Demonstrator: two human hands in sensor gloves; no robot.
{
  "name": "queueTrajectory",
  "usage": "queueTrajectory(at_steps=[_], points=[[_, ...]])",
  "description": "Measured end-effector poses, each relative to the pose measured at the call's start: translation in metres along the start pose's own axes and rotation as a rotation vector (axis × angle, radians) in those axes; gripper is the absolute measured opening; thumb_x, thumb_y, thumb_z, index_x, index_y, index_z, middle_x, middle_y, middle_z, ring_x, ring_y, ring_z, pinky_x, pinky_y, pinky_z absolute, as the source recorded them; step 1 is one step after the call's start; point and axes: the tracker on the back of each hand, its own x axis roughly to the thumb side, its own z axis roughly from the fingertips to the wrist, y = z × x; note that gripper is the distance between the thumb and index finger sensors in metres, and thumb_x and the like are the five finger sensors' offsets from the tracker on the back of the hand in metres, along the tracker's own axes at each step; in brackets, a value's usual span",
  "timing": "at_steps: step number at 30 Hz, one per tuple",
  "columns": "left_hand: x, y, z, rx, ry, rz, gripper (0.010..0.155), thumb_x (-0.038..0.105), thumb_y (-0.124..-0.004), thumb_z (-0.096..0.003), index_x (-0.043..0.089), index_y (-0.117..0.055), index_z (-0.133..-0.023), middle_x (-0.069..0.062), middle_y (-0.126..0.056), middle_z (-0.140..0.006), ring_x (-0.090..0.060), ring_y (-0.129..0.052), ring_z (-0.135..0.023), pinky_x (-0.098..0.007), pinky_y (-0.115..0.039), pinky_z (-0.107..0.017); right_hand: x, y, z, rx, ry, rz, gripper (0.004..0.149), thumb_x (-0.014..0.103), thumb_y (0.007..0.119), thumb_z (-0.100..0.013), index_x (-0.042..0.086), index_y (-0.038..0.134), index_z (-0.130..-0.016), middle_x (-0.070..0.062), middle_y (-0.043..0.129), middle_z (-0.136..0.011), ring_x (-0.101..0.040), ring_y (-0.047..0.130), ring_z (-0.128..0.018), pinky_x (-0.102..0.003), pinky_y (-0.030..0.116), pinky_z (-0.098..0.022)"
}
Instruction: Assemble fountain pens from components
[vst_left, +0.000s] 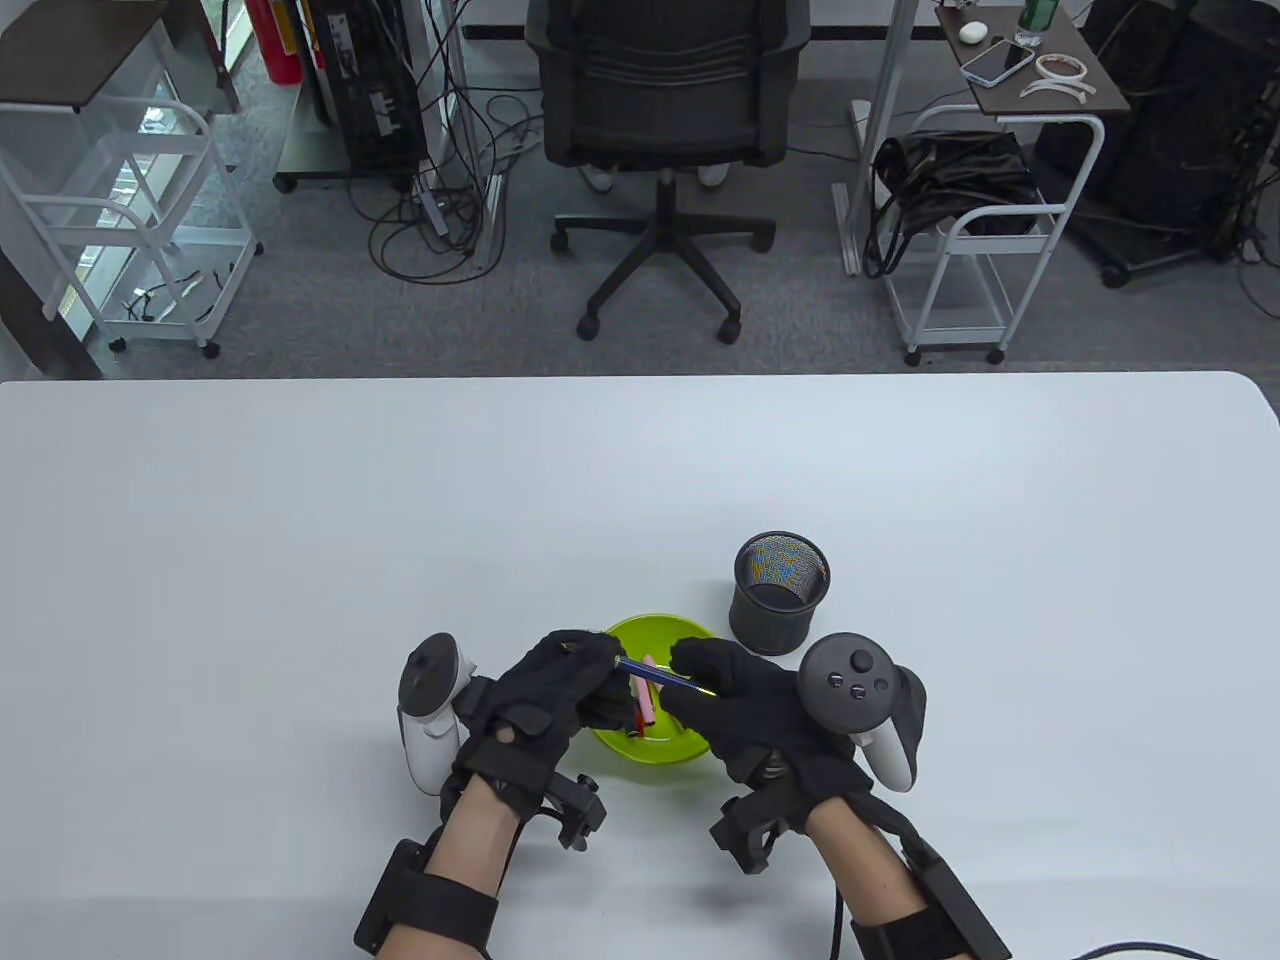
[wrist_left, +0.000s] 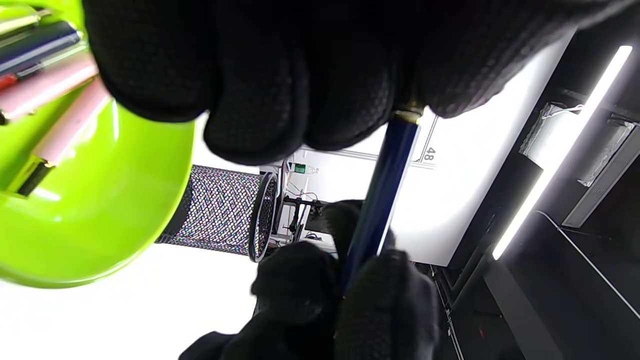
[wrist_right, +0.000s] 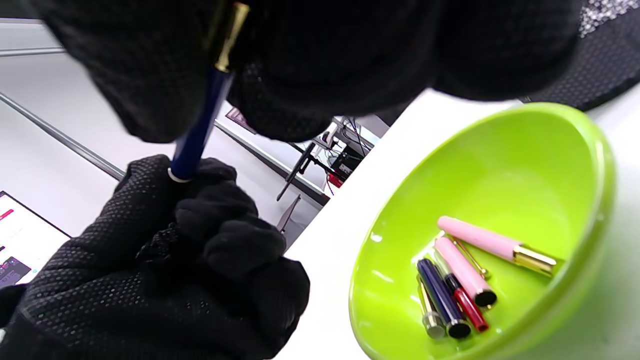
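Both hands hold one dark blue fountain pen (vst_left: 655, 676) above the green bowl (vst_left: 640, 750). My left hand (vst_left: 575, 680) grips its left end; in the left wrist view the blue pen barrel (wrist_left: 380, 195) runs from my fingers (wrist_left: 280, 90) to the other hand. My right hand (vst_left: 725, 680) grips its right end; in the right wrist view the pen (wrist_right: 200, 125) has a gold band near my fingers (wrist_right: 325, 65). Pink (wrist_right: 480, 240), dark blue (wrist_right: 442, 297) and red (wrist_right: 467, 305) pen parts lie in the bowl (wrist_right: 500, 165).
A black mesh pen cup (vst_left: 780, 592) stands upright just behind and right of the bowl. The white table (vst_left: 300, 560) stretches out on all sides. An office chair (vst_left: 665, 130) and carts stand beyond the far edge.
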Motion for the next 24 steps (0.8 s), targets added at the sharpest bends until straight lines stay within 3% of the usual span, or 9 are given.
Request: queueTrajectory(at_steps=[6, 10, 14, 22, 24], points=[[0.0001, -0.0009, 0.0000, -0.005, 0.001, -0.006, 0.039, 0.049, -0.079, -0.0549, 0.023, -0.079, -0.084, -0.002, -0.092, -0.072, -0.023, -0.096, -0.060, -0.050, -0.080, -0.052, -0.0036, 0.0026, -0.0002, 0.023, 0.025, -0.003, 0.051, 0.051, 0.077, -0.044, 0.013, 0.093, -0.075, -0.005, 0.101, -0.048, -0.018, 0.098, -0.014, -0.045, 0.089, -0.019], [-0.0002, 0.0000, 0.0000, 0.000, 0.002, -0.003, 0.039, 0.049, -0.079, -0.0549, 0.023, -0.079, -0.084, -0.002, -0.092, -0.073, -0.023, -0.096, -0.061, -0.050, -0.080, -0.052, -0.0007, 0.0027, -0.0005, 0.051, -0.007, 0.026, 0.064, 0.049, 0.088, -0.039, 0.017, 0.074, -0.094, -0.006, 0.091, -0.073, -0.017, 0.096, -0.024, -0.045, 0.088, -0.025], [0.0003, -0.0017, -0.0001, -0.005, 0.003, -0.025, 0.039, 0.048, -0.079, -0.0549, 0.023, -0.079, -0.084, -0.002, -0.092, -0.073, -0.023, -0.096, -0.061, -0.050, -0.080, -0.052, 0.0048, 0.0053, 0.0002, 0.038, -0.043, 0.053, 0.056, 0.037, 0.091, -0.040, 0.021, 0.078, -0.092, -0.006, 0.086, -0.080, -0.017, 0.095, -0.029, -0.045, 0.087, -0.028], [0.0008, -0.0015, -0.0004, -0.008, -0.005, -0.029, 0.039, 0.048, -0.080, -0.0545, 0.023, -0.080, -0.084, -0.003, -0.092, -0.072, -0.023, -0.096, -0.061, -0.050, -0.080, -0.052, 0.0022, 0.0055, -0.0003, 0.041, -0.038, 0.026, 0.051, 0.040, 0.082, -0.043, 0.011, 0.088, -0.084, -0.008, 0.101, -0.058, -0.017, 0.099, -0.018, -0.045, 0.090, -0.021], [0.0011, -0.0010, 0.0001, -0.002, -0.007, -0.027, 0.039, 0.048, -0.079, -0.0545, 0.023, -0.080, -0.084, -0.002, -0.092, -0.072, -0.023, -0.096, -0.060, -0.050, -0.080, -0.052, 0.0012, 0.0058, 0.0004, 0.030, -0.041, 0.011, 0.053, 0.042, 0.083, -0.043, 0.012, 0.085, -0.087, -0.008, 0.102, -0.058, -0.018, 0.100, -0.019, -0.045, 0.090, -0.021]])
